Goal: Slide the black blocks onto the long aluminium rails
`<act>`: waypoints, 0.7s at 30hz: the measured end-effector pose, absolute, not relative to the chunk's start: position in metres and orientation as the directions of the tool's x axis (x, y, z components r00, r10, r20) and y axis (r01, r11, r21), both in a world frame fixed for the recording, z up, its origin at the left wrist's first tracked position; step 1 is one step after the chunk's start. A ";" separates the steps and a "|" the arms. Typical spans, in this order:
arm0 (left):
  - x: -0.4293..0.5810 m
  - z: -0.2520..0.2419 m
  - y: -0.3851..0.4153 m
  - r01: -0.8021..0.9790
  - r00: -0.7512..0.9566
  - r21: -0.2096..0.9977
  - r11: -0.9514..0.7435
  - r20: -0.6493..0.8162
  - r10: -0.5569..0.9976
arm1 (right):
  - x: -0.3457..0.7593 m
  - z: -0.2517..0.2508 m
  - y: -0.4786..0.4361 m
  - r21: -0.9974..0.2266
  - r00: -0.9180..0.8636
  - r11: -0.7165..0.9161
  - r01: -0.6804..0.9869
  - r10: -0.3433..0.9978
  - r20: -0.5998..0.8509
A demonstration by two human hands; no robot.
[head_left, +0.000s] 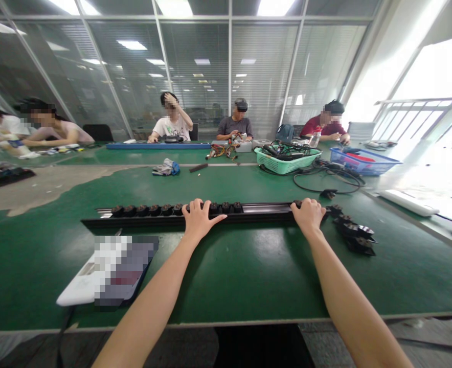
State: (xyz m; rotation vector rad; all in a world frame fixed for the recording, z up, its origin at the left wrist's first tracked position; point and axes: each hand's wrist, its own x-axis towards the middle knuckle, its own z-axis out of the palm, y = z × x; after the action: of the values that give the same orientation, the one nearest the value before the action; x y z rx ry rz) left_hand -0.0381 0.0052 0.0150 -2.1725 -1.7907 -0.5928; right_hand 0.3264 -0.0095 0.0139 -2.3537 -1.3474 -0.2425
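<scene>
A long black rail [266, 218] lies across the table in front of me, with a row of small black modules [154, 209] seated along its channel. My left hand [199, 220] grips the rail near its middle, fingers bent over the modules and thumb stretched along the front side. At the right end my right hand [309, 217] is closed over a dark module at the channel, mostly hidden under the fingers. Between the hands, part of the channel shows bare metal. More loose black modules [358, 235] lie in a cluster to the right of my right hand.
A white device with a cable [78, 286] and a dark phone-like slab [143, 266] lie at front left. Beyond the rail are a crumpled glove [166, 167], a green basket of cables [287, 162] and a blue basket [364, 162]. Several people sit across the green table [249, 276].
</scene>
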 end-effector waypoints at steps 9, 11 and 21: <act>-0.038 0.015 0.005 0.978 0.149 0.061 -0.201 0.469 0.870 | 0.326 0.015 -0.012 -0.280 0.539 -0.464 0.841 0.769 0.344; -0.038 0.016 0.004 0.977 0.151 0.063 -0.203 0.466 0.872 | 0.326 0.015 -0.012 -0.283 0.539 -0.462 0.841 0.765 0.353; -0.038 0.014 0.005 0.976 0.158 0.054 -0.210 0.484 0.861 | 0.328 0.015 -0.011 -0.290 0.553 -0.474 0.831 0.757 0.348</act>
State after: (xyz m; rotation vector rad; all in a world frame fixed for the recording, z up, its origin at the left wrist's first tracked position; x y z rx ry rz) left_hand -0.0378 0.0054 0.0142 -2.1667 -1.7762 -0.6109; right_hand 0.3276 -0.0114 0.0149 -2.3670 -1.2881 -0.2385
